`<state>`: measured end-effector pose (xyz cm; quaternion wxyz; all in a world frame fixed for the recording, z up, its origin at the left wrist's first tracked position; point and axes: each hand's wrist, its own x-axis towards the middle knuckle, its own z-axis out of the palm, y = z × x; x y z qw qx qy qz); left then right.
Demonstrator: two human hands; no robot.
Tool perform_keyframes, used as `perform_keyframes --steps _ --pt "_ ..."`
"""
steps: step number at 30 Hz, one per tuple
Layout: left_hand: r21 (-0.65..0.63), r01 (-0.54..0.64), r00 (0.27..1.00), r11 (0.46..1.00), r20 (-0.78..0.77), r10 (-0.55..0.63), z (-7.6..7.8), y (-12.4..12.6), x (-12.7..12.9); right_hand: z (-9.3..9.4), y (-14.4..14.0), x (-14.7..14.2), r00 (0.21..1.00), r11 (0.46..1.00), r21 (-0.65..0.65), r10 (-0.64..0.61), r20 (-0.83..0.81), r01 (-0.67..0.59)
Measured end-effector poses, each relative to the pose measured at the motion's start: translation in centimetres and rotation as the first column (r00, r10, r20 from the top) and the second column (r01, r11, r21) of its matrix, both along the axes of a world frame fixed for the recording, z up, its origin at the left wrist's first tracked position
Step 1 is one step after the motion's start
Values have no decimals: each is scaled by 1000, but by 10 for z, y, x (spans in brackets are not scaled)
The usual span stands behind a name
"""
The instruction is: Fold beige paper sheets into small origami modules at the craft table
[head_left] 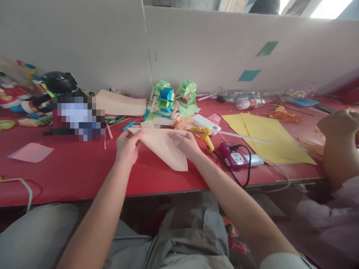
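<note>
A cream sheet of paper (pixel 165 147) is held between my two hands, just above the red table. My left hand (pixel 128 145) pinches its upper left corner, thumb on top. With the thumb lying on the paper's face, my right hand (pixel 185 144) grips the upper right part. The sheet's lower edge slants down to a corner near my right wrist. Close to my right hand lies a yellow hot glue gun (pixel 204 135). Behind the paper stand folded green paper shapes (pixel 187 91) and a blue folded paper piece (pixel 166 99).
A purple power strip (pixel 234 156) with a black plug and cables sits at the right, beside yellow paper sheets (pixel 272 136). Plastic bottles (pixel 251 103) lie along the wall. A pink paper square (pixel 30 152) is at the left. Another person's arm (pixel 339 149) rests at the far right.
</note>
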<state>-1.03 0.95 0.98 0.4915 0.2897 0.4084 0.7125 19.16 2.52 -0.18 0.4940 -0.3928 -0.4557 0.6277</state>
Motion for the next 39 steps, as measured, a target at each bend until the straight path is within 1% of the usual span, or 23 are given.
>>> perform_keyframes --steps 8,16,22,31,33,37,39 --pt "3 3 1000 1000 -17 -3 -1 0 0 0 0 1 996 999 42 -12 83 9" --pt "0 18 1000 1000 5 -18 1 0 -2 -4 2 0 999 997 79 -2 38 -1" --pt "-4 4 1000 1000 2 -4 2 0 -4 -5 2 1 997 997 80 -26 73 20" --pt "-2 -16 1000 1000 -2 16 2 0 -5 -6 4 0 1000 995 100 -9 29 7" --pt "6 -29 1000 1000 5 29 2 0 -5 -4 3 0 1000 995 101 -14 25 11" --pt "-3 -96 995 995 12 96 3 1 -5 1 -1 -1 1000 998 68 -15 2 15" --pt "-6 -121 993 993 -7 121 2 1 -5 1 -1 -1 1000 998 64 -15 23 14"
